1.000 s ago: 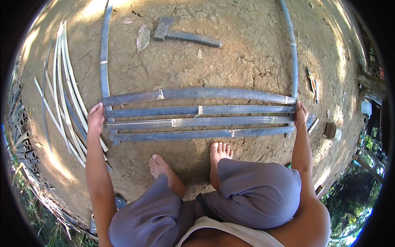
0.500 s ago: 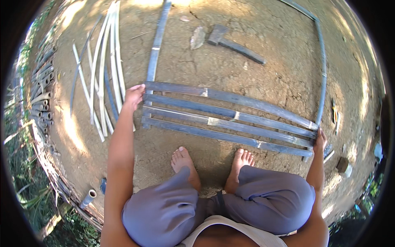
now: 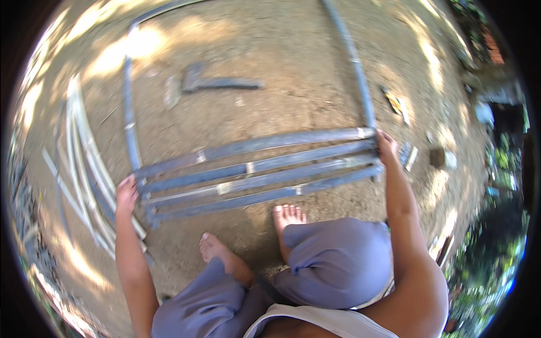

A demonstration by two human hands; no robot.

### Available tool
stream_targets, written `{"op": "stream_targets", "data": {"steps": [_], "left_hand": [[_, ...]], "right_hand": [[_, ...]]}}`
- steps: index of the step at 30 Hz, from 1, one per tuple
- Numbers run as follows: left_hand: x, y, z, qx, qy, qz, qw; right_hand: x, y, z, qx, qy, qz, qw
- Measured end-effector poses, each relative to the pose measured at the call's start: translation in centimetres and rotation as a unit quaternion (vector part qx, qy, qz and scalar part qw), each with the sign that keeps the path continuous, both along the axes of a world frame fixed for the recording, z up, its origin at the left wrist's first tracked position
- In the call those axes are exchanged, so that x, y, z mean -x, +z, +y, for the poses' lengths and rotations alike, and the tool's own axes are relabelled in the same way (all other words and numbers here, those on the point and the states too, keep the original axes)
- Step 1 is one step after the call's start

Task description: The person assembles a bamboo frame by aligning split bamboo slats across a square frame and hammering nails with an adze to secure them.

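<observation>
- Lower centre: bare feet [image 3: 288,215] stand on the dirt ground, just below the slats, which probably keeps both ends within reach.
- Centre: three lower bamboo slats [image 3: 282,177] lie side by side with gaps between them, their ends crossing two side poles, which seem to carry them like rails.
- Above these, the uppermost bamboo slat [image 3: 282,143] spans the same poles, slanting up toward the right.
- Left of centre: the left hand [image 3: 127,194] has its fingertips at that slat's left end; blur hides whether they pinch it.
- Right of centre: the right hand [image 3: 387,147] has curled fingers against the opposite end; whether it grips slat or pole, I cannot tell. One hand at each end probably steadies and squares the length.
- Left: pale bamboo strips [image 3: 76,146] lie loosely bunched, outside the framework.
- Right: a squarish block [image 3: 442,159] sits on the ground.
- Upper half: the left pole [image 3: 128,96] and right pole [image 3: 359,84] run away up the frame.
- Between them, a hatchet [image 3: 222,83] lies beside a dry leaf [image 3: 172,92], apart from the slats.
- Upper left edge: a far pole [image 3: 169,8] meets the left one.
</observation>
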State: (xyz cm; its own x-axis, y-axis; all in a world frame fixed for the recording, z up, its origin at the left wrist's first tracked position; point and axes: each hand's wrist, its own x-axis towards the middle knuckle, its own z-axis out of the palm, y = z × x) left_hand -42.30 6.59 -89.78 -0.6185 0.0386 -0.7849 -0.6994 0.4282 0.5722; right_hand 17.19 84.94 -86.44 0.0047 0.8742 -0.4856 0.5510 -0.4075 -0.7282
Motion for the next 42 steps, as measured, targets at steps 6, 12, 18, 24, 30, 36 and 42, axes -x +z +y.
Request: {"op": "stream_targets", "data": {"steps": [6, 12, 18, 24, 30, 36, 42], "left_hand": [[1.1, 0.4, -1.2, 0.060, 0.036, 0.019, 0.997], [1.0, 7.2, -0.4, 0.142, -0.080, 0.085, 0.983], [1.7, 17.8, 2.9, 0.218, -0.426, 0.235, 0.846], [-5.7, 26.8, 14.1, 0.176, -0.600, 0.273, 0.731], [-8.5, 26.8, 13.0, 0.174, -0.575, 0.266, 0.754], [-7.9, 21.0, 9.7, 0.256, -0.604, 0.208, 0.726], [-3.7, 16.6, 11.2, 0.290, -0.683, 0.191, 0.643]], "right_hand": [[0.9, 2.1, 0.5, -0.079, -0.014, 0.036, 0.996], [5.2, 4.9, -1.2, -0.353, 0.071, -0.092, 0.928], [20.0, 7.8, -7.5, -0.395, 0.331, 0.022, 0.857], [29.3, 6.1, -13.8, -0.409, 0.466, 0.102, 0.778], [23.9, 7.9, -14.1, -0.482, 0.378, 0.108, 0.783], [-3.9, 1.4, -0.1, -0.422, -0.016, -0.210, 0.882], [-19.5, -1.6, 7.9, -0.187, -0.087, -0.392, 0.896]]}}
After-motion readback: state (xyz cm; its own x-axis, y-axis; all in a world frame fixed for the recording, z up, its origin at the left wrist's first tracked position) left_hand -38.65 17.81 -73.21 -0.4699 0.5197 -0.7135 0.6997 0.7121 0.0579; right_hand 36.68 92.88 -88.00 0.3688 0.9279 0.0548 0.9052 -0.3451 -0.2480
